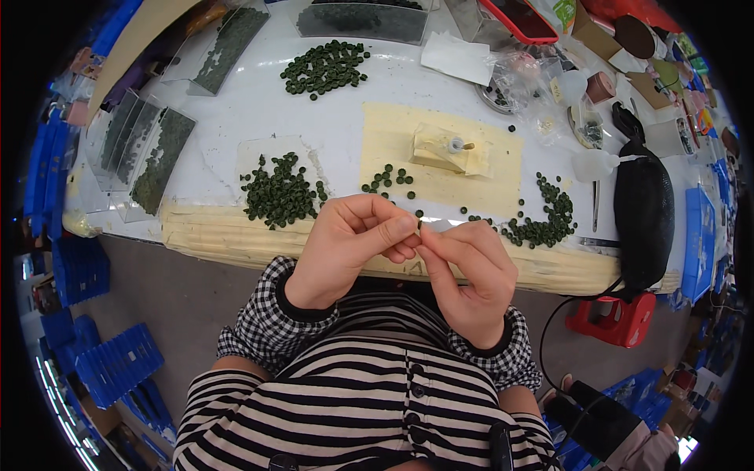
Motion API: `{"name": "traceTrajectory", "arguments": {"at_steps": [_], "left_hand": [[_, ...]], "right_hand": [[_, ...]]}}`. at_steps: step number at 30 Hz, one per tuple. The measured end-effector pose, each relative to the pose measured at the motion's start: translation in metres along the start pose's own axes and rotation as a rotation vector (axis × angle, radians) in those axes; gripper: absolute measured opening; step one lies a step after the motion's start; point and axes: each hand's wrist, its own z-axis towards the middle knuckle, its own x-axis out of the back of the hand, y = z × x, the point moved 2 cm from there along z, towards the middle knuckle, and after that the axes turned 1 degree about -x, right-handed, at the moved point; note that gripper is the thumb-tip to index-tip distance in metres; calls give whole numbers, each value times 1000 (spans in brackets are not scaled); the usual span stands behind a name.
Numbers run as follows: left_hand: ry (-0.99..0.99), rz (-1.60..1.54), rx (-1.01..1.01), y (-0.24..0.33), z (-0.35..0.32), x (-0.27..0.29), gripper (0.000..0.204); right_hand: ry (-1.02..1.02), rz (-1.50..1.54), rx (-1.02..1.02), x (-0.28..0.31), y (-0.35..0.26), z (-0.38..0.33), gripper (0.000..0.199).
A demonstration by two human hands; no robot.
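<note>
My left hand (353, 245) and my right hand (473, 275) meet above the near edge of the table, fingertips almost touching. Thumb and forefinger of each pinch a tiny dark green piece (419, 224), mostly covered by the fingers. A pile of small dark green round pieces (280, 192) lies left of my left hand. A few more (387, 179) are scattered just beyond the fingertips. To the right of my right hand, a curved heap of the same pieces (547, 224) spreads over the table.
Beyond the hands, a taped block with a small metal fitting (455, 147) sits on yellow tape. Another green pile (324, 68) lies farther back. Clear trays (162, 165) stand at left. At right are a black padded bag (644, 212), tweezers (595, 206) and a red stool (620, 320).
</note>
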Motion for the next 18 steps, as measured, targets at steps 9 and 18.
{"name": "traceTrajectory", "arguments": {"at_steps": [9, 18], "left_hand": [[178, 224, -364, -4, -6, -18, 12], [100, 346, -453, -3, -6, -17, 16]], "right_hand": [[-33, 311, -244, 0, 11, -6, 23], [32, 465, -330, 0, 15, -10, 23]]}}
